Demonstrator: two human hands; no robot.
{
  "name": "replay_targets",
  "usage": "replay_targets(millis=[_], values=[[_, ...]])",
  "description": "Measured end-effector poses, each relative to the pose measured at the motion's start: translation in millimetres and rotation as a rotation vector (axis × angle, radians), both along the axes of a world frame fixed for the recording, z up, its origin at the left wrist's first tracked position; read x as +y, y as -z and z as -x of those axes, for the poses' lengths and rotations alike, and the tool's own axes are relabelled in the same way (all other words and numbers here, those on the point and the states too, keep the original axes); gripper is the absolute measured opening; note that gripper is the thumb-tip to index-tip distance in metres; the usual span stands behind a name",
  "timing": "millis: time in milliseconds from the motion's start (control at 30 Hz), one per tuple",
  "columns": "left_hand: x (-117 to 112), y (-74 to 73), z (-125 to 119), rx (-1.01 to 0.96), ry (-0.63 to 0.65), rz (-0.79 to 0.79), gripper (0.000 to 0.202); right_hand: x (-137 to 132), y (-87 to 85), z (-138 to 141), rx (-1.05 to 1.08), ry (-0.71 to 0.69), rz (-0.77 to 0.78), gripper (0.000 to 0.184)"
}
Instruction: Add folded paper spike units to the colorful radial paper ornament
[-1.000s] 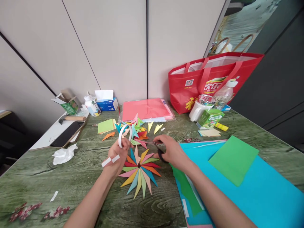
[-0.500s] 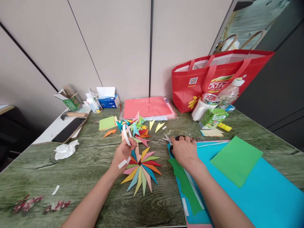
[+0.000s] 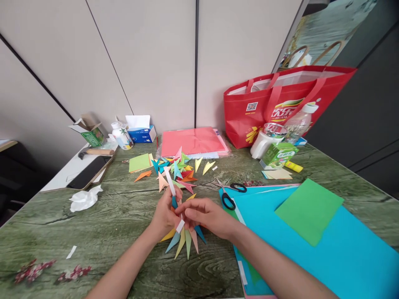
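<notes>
My left hand point(image 3: 164, 215) is closed on a roll of white tape point(image 3: 170, 181), seen edge-on and sticking up from the fingers. My right hand point(image 3: 208, 216) has come beside it and pinches a short white tape strip point(image 3: 180, 226) between thumb and fingers. Both hands hover over a many-coloured paper star point(image 3: 186, 241) lying on the green table, hiding most of it. Black-handled scissors point(image 3: 230, 193) lie free on the edge of the blue paper, right of my hands.
A pile of folded coloured paper points point(image 3: 177, 169) lies behind my hands, pink sheets point(image 3: 191, 141) further back. Blue sheet point(image 3: 311, 249) and green sheet point(image 3: 308, 209) cover the right side. A red bag point(image 3: 280, 104), bottle, carton, tissue box, phone point(image 3: 89, 171) and crumpled tissue point(image 3: 84, 198) ring the table.
My right hand let go of the scissors on the blue paper and moved left to my left hand, taking the short tape strip. The left hand lowered slightly over the star.
</notes>
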State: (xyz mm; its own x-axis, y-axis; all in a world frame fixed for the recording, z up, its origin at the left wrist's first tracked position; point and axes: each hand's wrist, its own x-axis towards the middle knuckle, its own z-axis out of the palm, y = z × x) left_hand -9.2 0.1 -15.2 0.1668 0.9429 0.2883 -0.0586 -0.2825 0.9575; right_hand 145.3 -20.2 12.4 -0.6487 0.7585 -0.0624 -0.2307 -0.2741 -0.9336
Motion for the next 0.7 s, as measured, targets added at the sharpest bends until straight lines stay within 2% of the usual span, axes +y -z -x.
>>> replay_targets(millis=[167,267,533,600,700], values=[[-2.5,-1.1,-0.5,0.005,0.011,0.037,0.056,-1.3,2.6,0.9,0.067,0.05,0.098,0.031],[1.8,-3.9,4.2,0.075,-0.043,0.004,0.052,-0.9,3.3,2.3,0.08,0.079,0.112,0.034],[14.8,-15.0,22.5,0.258,-0.225,-0.098,0.031,14.8,8.1,-8.3,0.142,0.484,0.213,0.033],[13.0,-17.4,21.6,0.296,-0.239,-0.097,0.033,15.6,6.5,-10.3,0.163,0.484,0.181,0.034],[8.7,-19.9,16.6,0.376,-0.216,-0.1,0.039,11.0,3.1,-7.4,0.131,0.385,0.098,0.044]])
